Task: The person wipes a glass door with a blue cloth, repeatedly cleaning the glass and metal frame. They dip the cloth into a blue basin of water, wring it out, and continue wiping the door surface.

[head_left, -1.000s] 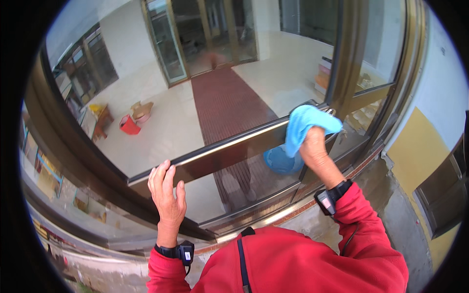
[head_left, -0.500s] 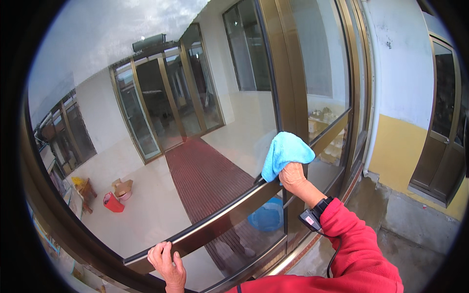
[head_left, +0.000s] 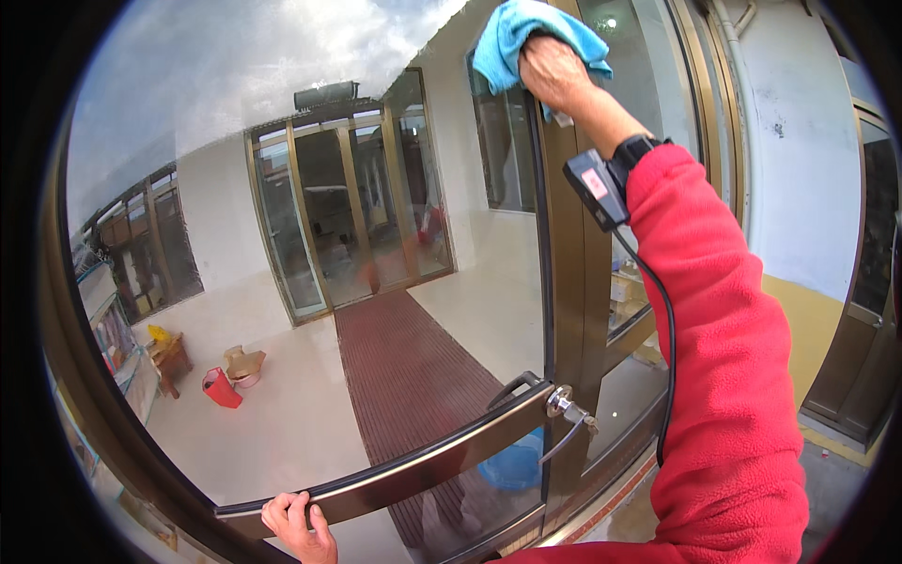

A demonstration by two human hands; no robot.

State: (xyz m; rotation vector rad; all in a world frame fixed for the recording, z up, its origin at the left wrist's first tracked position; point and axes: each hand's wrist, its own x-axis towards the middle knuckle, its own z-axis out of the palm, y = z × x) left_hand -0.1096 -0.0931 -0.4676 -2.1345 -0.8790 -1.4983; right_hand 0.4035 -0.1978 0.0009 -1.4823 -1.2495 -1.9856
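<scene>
My right hand [head_left: 556, 75] is raised high and closed around a light blue cloth [head_left: 512, 33]. The bunched cloth lies against the upper part of the brown metal door frame, beside the large glass pane [head_left: 282, 404]. My left hand [head_left: 299, 528] is low down, its fingers hooked over the door's crossbar [head_left: 404, 458]. At the right end of that bar sits a round lock [head_left: 560, 402] with keys hanging from it, next to a curved handle. How the palm meets the cloth is hidden.
Through or in the glass show a dark red ribbed mat [head_left: 404, 367], a red container [head_left: 221, 387], a small wooden stool [head_left: 171, 362] and a blue basin [head_left: 512, 462]. A black wrist device [head_left: 599, 188] trails a cable along my right sleeve. Another brown door [head_left: 860, 357] stands far right.
My right hand has moved up the frame with the cloth, uncovering the lock, keys and handle. The left hand still grips the crossbar, and the view has shifted upward.
</scene>
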